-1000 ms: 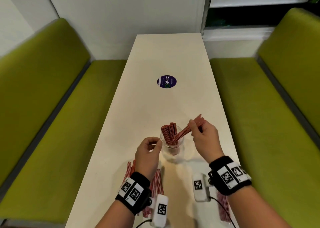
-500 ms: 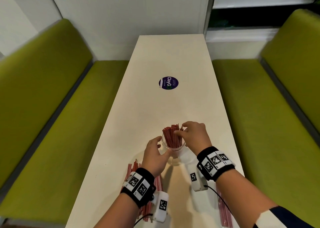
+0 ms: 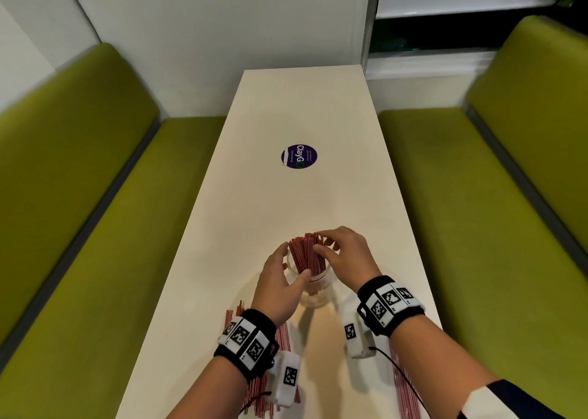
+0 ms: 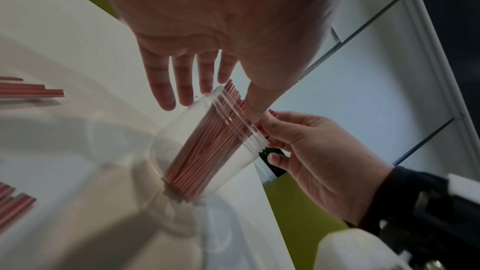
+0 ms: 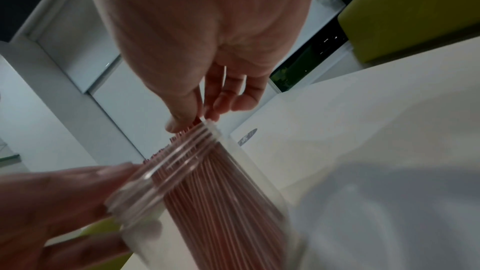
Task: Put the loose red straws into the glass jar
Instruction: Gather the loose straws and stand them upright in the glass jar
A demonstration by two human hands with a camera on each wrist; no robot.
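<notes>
The clear glass jar (image 3: 315, 295) stands on the white table (image 3: 286, 202), packed with upright red straws (image 3: 306, 254). My left hand (image 3: 294, 259) holds the jar's rim between thumb and fingers; the left wrist view shows the jar (image 4: 233, 163) under that hand (image 4: 233, 98). My right hand (image 3: 318, 242) pinches the tops of some straws in the jar, thumb against index, as the right wrist view (image 5: 196, 121) shows. Loose red straws (image 3: 254, 393) lie under my left wrist, and another pile (image 3: 404, 396) lies under my right forearm.
A round purple sticker (image 3: 299, 156) sits mid-table beyond the jar. Green benches (image 3: 111, 227) run along both long sides of the table, with a wall at its far end. White wrist-camera units hang below both wrists.
My right hand brought its tilted bundle of straws over the jar and stood it inside with the rest. My left hand closed in on the jar's rim.
</notes>
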